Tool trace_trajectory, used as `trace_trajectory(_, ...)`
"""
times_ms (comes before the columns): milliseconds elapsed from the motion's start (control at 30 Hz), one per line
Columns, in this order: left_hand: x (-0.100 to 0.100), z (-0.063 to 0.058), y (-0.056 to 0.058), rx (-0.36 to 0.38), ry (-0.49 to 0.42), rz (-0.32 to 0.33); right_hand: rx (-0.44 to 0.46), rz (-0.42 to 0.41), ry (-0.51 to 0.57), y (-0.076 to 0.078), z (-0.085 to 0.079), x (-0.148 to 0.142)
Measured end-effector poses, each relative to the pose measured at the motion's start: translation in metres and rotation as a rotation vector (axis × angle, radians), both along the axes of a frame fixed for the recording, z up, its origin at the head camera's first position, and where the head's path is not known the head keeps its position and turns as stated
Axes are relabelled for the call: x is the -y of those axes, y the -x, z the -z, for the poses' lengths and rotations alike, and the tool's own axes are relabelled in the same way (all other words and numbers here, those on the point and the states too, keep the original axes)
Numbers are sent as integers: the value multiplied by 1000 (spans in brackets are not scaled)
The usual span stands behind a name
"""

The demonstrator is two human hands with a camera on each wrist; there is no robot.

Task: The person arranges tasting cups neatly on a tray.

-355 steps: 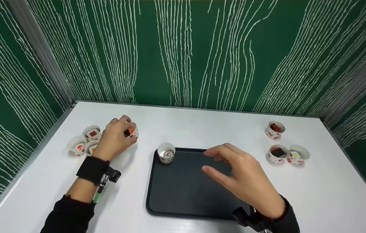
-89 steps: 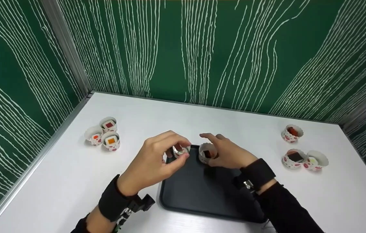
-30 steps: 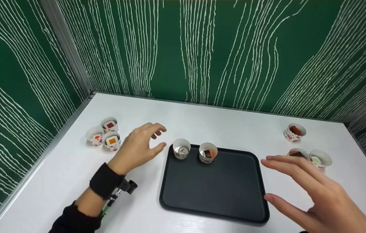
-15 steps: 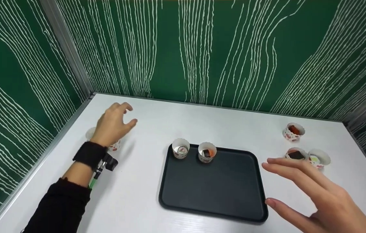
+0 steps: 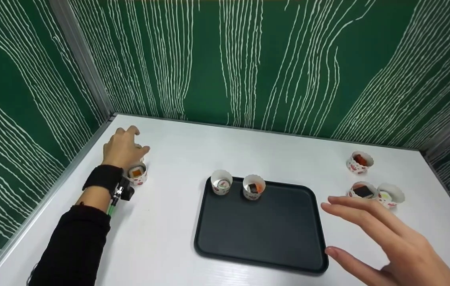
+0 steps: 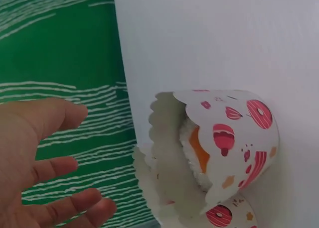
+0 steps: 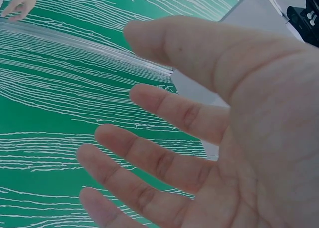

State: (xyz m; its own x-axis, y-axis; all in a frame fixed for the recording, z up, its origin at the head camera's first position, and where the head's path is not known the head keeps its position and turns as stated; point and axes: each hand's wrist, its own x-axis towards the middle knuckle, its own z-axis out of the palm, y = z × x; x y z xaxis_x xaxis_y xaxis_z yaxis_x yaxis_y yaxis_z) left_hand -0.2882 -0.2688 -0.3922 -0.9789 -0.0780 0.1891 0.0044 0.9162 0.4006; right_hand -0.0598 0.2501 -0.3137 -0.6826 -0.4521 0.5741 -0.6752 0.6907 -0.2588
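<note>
Two paper cups on tray, far side; loading seems early. Apparently left, on worktop: three right-side cups, at least two left-side cups. Left hand near latter, fingers apart, empty; right hand spread, empty.

No text, label, brand, number or sign can be read in any of the views.

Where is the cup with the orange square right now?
In the head view, that cup stands on the table, left of the dark tray, just below the left hand.
</note>
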Motion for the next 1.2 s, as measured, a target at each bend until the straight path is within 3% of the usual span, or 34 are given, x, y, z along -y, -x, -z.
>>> trace_trajectory(200, 9, 10, 2, 110, 2, -50, 31, 48, -36, -1, 1, 0)
trace_trajectory(367, 15, 15, 4, 172, 4, -72, 25, 17, -25, 1, 1, 0)
trace_trajectory(700, 20, 22, 5, 215, 2, -70, 13, 1, -20, 4, 1, 2)
trace_trajectory(1000, 17, 24, 9, 218, -21, -68, 87, 52, -66, 2, -1, 5)
trace_trajectory(1200, 11, 23, 13, 233, 11, -15, 89, 53, -73, 2, 0, 5)
